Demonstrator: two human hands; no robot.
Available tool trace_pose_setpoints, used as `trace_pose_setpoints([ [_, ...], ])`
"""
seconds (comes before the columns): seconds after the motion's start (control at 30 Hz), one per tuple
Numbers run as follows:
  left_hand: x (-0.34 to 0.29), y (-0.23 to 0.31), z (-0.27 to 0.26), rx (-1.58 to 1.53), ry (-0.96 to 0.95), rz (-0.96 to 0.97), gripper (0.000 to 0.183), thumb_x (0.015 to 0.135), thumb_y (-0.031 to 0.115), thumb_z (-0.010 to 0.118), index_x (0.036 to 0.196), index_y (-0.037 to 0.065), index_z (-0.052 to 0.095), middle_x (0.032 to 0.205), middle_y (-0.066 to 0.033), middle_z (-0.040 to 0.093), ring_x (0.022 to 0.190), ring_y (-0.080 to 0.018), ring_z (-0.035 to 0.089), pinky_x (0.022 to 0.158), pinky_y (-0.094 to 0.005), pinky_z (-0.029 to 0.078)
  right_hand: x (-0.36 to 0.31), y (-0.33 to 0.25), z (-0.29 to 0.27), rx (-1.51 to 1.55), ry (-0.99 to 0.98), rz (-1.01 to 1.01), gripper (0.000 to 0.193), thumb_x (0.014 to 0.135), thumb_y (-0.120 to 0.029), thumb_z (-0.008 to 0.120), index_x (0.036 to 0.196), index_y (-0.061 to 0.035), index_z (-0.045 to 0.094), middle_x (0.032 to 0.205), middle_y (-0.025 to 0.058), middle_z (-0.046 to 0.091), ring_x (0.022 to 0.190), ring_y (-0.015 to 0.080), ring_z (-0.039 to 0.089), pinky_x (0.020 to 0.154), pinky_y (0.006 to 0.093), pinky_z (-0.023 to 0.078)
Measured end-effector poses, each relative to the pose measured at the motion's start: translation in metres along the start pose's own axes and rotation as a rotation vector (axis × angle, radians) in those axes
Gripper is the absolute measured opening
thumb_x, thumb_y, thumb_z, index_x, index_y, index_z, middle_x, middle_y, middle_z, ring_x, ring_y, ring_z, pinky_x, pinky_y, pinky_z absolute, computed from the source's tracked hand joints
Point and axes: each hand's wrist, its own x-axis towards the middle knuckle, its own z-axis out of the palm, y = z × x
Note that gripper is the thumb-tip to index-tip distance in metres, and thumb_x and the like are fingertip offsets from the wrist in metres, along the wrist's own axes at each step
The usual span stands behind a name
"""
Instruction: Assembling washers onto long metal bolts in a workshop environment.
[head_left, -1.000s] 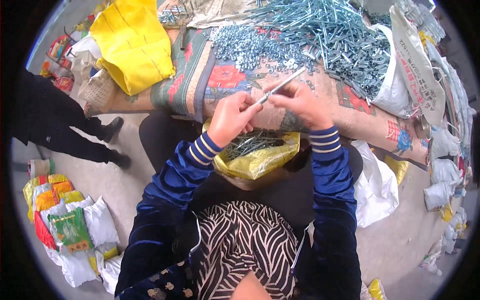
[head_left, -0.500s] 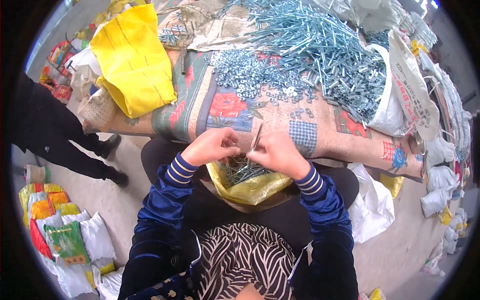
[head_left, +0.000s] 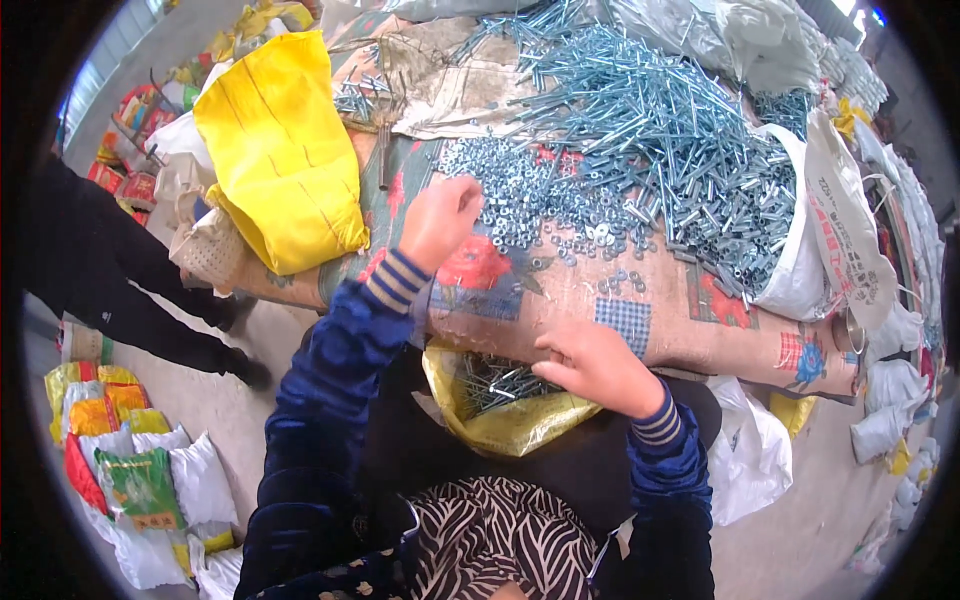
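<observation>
My left hand reaches forward to a heap of small silver nuts and washers on the patterned cloth-covered table. Its fingers are curled at the heap's left edge, and what they pinch is hidden. My right hand lies low at the table's near edge. Its fingers point left over the mouth of a yellow bag in my lap. The bag holds assembled bolts. Nothing shows in the right hand. A big pile of long silver bolts spreads behind the nuts.
A yellow sack lies on the table's left end. A white sack holds bolts at the right. A person in dark trousers stands on the floor to the left. Coloured bags lie lower left, white bags lower right.
Both hands held a long bolt together over the yellow bag. Now the bolt is gone from them, the left hand has gone up to the nuts, and the right hand has sunk to the bag.
</observation>
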Motion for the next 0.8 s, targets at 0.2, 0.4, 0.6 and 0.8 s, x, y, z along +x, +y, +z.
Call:
trace_pose_setpoints([
  [0.2, 0.155, -0.078, 0.067, 0.382, -0.071, 0.162, 0.035, 0.079, 0.029, 0.060, 0.102, 0.003, 0.060, 0.097, -0.0192, 0.063, 0.093, -0.0370, 0.059, 0.084, -0.0449, 0.046, 0.011, 0.003, -0.031, 0.124, 0.016, 0.095, 0.025, 0.079, -0.021, 0.066, 0.096, -0.0023, 0.061, 0.079, 0.0152, 0.059, 0.072, 0.0345, 0.059, 0.064, 0.0412, 0.047],
  [0.4, 0.258, -0.093, 0.135, 0.442, -0.377, 0.104, 0.101, 0.057, 0.069, 0.071, 0.120, -0.006, 0.048, 0.121, -0.0253, 0.053, 0.113, -0.0375, 0.052, 0.098, -0.0414, 0.041, 0.005, 0.033, -0.051, 0.153, 0.035, 0.247, 0.030, 0.080, -0.020, 0.066, 0.103, -0.0012, 0.059, 0.081, 0.0151, 0.060, 0.076, 0.0346, 0.059, 0.064, 0.0412, 0.046],
  [0.6, 0.302, -0.069, 0.145, 0.562, -0.649, 0.050, 0.085, 0.049, 0.046, 0.078, 0.109, -0.008, 0.054, 0.111, -0.0282, 0.056, 0.106, -0.0378, 0.055, 0.091, -0.0396, 0.046, 0.012, 0.041, -0.064, 0.161, -0.015, 0.357, 0.032, 0.079, -0.020, 0.068, 0.104, -0.0019, 0.059, 0.081, 0.0142, 0.058, 0.075, 0.0329, 0.058, 0.063, 0.0401, 0.046],
  [0.8, 0.290, -0.051, 0.168, 0.596, -0.552, 0.045, 0.057, 0.056, 0.031, 0.072, 0.102, -0.001, 0.062, 0.101, -0.0237, 0.064, 0.096, -0.0348, 0.063, 0.084, -0.0404, 0.051, 0.012, 0.047, -0.061, 0.158, 0.026, 0.357, 0.031, 0.079, -0.019, 0.067, 0.104, -0.0028, 0.059, 0.079, 0.0133, 0.056, 0.074, 0.0327, 0.057, 0.063, 0.0410, 0.045],
])
